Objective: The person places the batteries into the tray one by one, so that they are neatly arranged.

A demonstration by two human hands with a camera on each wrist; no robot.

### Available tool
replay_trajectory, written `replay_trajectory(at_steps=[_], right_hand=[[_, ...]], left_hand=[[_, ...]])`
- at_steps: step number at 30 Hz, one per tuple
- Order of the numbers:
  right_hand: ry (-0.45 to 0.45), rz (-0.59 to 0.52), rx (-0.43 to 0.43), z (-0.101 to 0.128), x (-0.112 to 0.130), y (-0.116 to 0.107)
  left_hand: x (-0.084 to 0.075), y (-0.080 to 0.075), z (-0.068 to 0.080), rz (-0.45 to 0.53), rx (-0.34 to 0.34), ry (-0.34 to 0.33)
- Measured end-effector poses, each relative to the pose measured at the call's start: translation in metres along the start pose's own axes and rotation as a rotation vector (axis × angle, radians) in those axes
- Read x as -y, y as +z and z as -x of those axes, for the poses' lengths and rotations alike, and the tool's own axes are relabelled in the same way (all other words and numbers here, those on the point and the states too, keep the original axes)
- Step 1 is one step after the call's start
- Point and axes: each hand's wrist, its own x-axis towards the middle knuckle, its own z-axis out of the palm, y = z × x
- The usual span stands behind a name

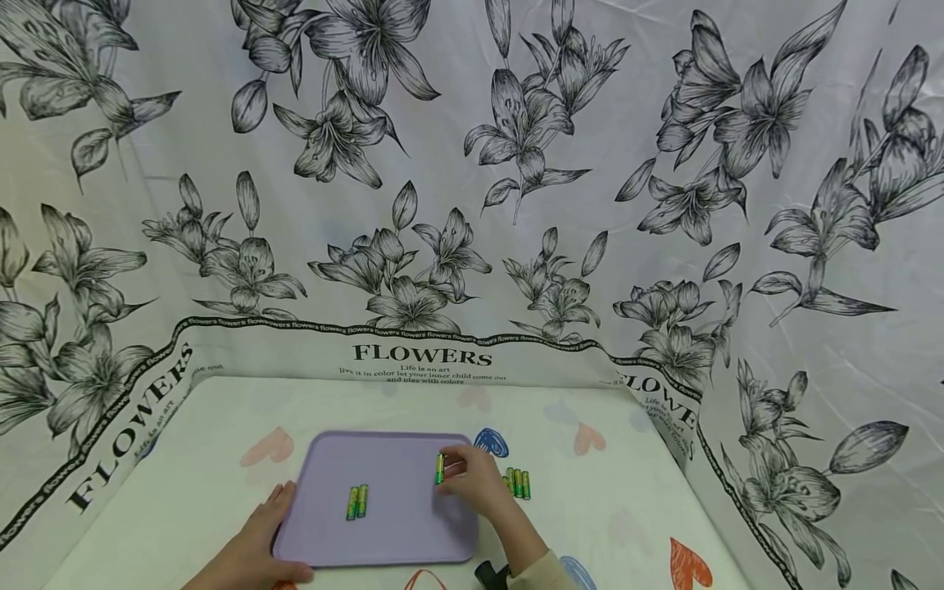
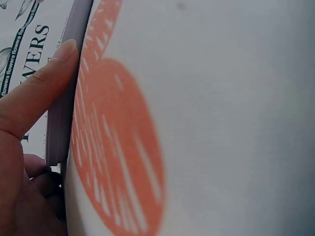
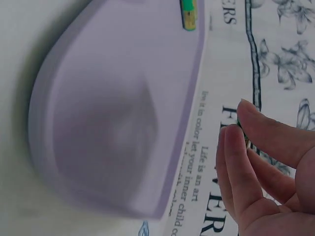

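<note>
My right hand (image 1: 475, 482) pinches a green and yellow battery (image 1: 440, 469) upright between thumb and fingertips, above the right part of a lilac tray (image 1: 398, 541). In the right wrist view the fingers hide most of that battery. Two batteries (image 1: 357, 501) lie side by side on the tray, left of its middle. My left hand (image 1: 254, 537) rests at the tray's front left corner, its fingers along the left side. In the left wrist view the thumb (image 2: 54, 73) lies straight against the tray's outer side.
Several more batteries (image 1: 519, 483) lie in a row on the cloth right of the tray, partly behind my right hand. A white cloth (image 1: 590, 508) with hearts covers the table. Flower-printed curtains (image 1: 420, 352) stand behind and at both sides.
</note>
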Motion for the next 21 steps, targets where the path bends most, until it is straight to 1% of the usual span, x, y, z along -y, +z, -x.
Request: replay_trajectory(at_steps=[6,12,16,21], right_hand=[[-0.02,0.013,0.044,-0.005,0.006,0.019],[-0.044,0.026,0.079,-0.01,0.014,0.038],[-0.056,0.025,0.086,-0.013,0.016,0.052],[-0.047,0.03,0.084,-0.016,0.019,0.069]], left_hand=[[-0.001,0.0,-0.001,-0.01,-0.006,0.013],[-0.002,0.0,-0.001,-0.003,-0.006,0.003],[-0.001,0.002,0.0,-0.011,-0.015,0.03],[0.001,0.002,0.0,-0.023,-0.028,0.043]])
